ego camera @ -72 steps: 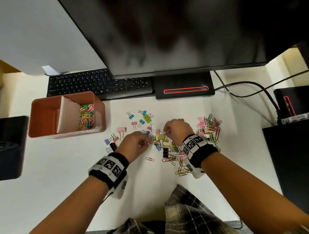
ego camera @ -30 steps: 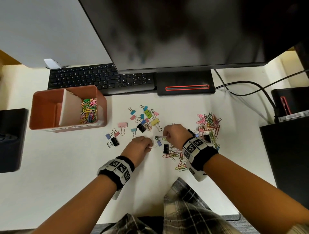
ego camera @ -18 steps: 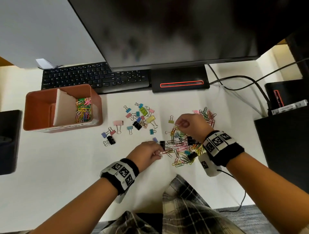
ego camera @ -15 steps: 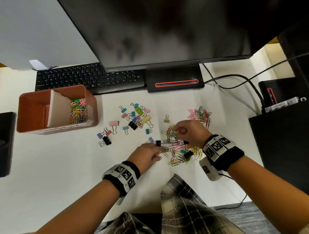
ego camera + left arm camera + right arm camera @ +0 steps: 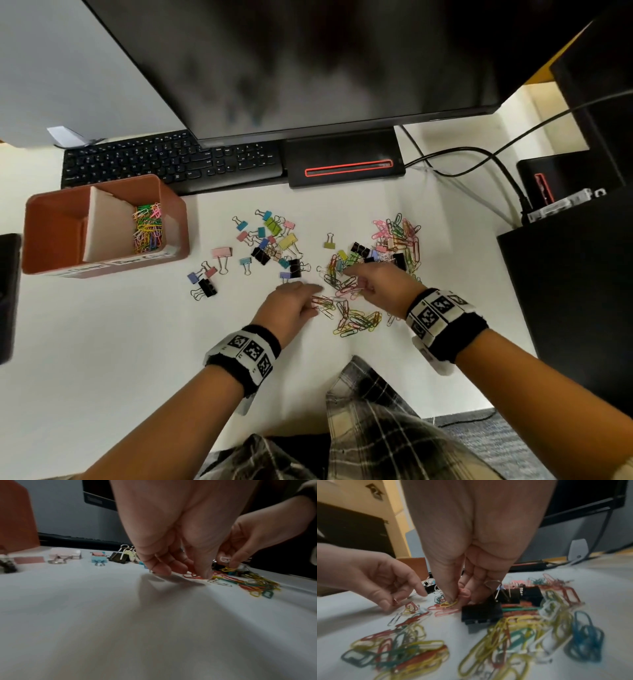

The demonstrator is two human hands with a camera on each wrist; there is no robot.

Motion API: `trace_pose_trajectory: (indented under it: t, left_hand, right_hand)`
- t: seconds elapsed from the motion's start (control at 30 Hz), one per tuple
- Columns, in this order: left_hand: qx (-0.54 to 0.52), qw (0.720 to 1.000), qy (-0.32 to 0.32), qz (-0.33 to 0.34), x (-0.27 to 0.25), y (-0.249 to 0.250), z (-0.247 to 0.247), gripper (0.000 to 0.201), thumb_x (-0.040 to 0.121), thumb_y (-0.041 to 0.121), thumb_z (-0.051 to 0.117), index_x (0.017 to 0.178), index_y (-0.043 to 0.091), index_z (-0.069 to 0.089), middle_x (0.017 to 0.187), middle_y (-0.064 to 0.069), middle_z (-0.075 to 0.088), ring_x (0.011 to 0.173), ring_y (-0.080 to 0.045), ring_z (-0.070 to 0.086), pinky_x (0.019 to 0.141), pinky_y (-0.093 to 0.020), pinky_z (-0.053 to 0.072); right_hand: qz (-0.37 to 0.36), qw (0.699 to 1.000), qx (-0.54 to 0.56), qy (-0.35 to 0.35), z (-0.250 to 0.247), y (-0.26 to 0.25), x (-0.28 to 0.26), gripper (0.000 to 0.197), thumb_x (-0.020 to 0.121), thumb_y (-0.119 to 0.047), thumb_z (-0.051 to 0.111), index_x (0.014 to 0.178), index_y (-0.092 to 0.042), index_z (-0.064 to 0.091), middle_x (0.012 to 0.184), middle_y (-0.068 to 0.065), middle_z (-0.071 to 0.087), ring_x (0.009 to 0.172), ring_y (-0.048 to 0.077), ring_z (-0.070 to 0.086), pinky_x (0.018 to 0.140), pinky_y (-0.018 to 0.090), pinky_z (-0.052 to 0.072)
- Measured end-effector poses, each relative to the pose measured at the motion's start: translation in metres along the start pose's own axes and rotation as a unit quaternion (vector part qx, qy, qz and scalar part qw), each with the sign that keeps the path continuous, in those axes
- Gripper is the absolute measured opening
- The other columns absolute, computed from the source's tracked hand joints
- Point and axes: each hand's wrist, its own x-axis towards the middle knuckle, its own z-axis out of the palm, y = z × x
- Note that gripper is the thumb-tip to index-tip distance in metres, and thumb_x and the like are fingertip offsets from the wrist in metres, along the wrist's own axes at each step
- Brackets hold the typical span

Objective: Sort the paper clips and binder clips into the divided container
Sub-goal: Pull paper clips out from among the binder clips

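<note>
The terracotta divided container [image 5: 54,236] stands at the left, with a white divider [image 5: 102,222] and coloured paper clips [image 5: 147,228] in its right compartment. Loose binder clips [image 5: 270,240] lie mid-table. A mixed pile of paper clips [image 5: 356,318] and black binder clips [image 5: 481,612] lies before me. My left hand [image 5: 317,299] curls down onto the pile's left edge, its fingertips [image 5: 204,574] pinching at a red clip [image 5: 190,576]. My right hand [image 5: 352,277] pinches a yellow paper clip [image 5: 450,603] off the pile and holds a white one [image 5: 224,559].
A black keyboard [image 5: 171,161] and the monitor [image 5: 308,61] with its base [image 5: 342,164] stand behind. Cables [image 5: 479,154] run to the right. A black case [image 5: 575,291] borders the right side and a dark object [image 5: 8,294] the left edge. More paper clips [image 5: 400,236] lie at the far right.
Both hands have come nearer me onto the paper clip pile. The right hand has dropped from the pile's far side towards the left hand.
</note>
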Motion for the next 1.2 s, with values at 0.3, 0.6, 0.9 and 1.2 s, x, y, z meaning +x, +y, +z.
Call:
trace_pose_trajectory:
  t: [0.3,0.6,0.9,1.2]
  left_hand:
    - [0.066,0.997,0.036,-0.017,0.017,0.009,0.003,0.01,0.082,0.018,0.063,0.09,0.013,0.066,0.093,-0.008,0.055,0.088,-0.028,0.054,0.074,-0.033,0.046]
    - [0.087,0.995,0.033,-0.034,0.019,-0.006,-0.013,0.012,0.086,0.017,0.06,0.096,0.011,0.064,0.098,-0.009,0.062,0.094,-0.029,0.054,0.081,-0.035,0.044]
    - [0.1,0.993,0.063,-0.007,0.014,-0.014,-0.016,0.01,0.078,0.001,0.066,0.087,0.006,0.066,0.092,-0.014,0.062,0.082,-0.034,0.057,0.07,-0.034,0.046]
    - [0.036,0.995,0.091,0.002,0.01,-0.023,-0.024,0.01,0.083,0.002,0.061,0.091,0.006,0.065,0.091,-0.011,0.065,0.086,-0.031,0.056,0.078,-0.034,0.046]
  right_hand:
    - [0.027,0.998,0.018,0.046,0.027,-0.022,0.017,0.041,0.086,0.001,0.051,0.125,-0.011,0.052,0.11,0.01,0.061,0.095,0.024,0.06,0.085,0.033,0.049]
    - [0.013,0.997,-0.004,0.08,0.028,-0.025,0.04,0.018,0.083,-0.002,0.059,0.098,-0.008,0.066,0.107,0.007,0.057,0.092,0.026,0.061,0.085,0.037,0.051]
    - [0.003,0.997,-0.004,0.081,0.023,-0.024,0.042,0.014,0.086,-0.005,0.055,0.092,-0.004,0.068,0.104,0.01,0.059,0.091,0.026,0.061,0.085,0.038,0.051]
    - [-0.029,0.98,0.026,0.196,0.006,-0.015,0.037,0.006,0.08,-0.001,0.063,0.078,-0.004,0.068,0.086,0.011,0.068,0.08,0.023,0.064,0.073,0.034,0.056]
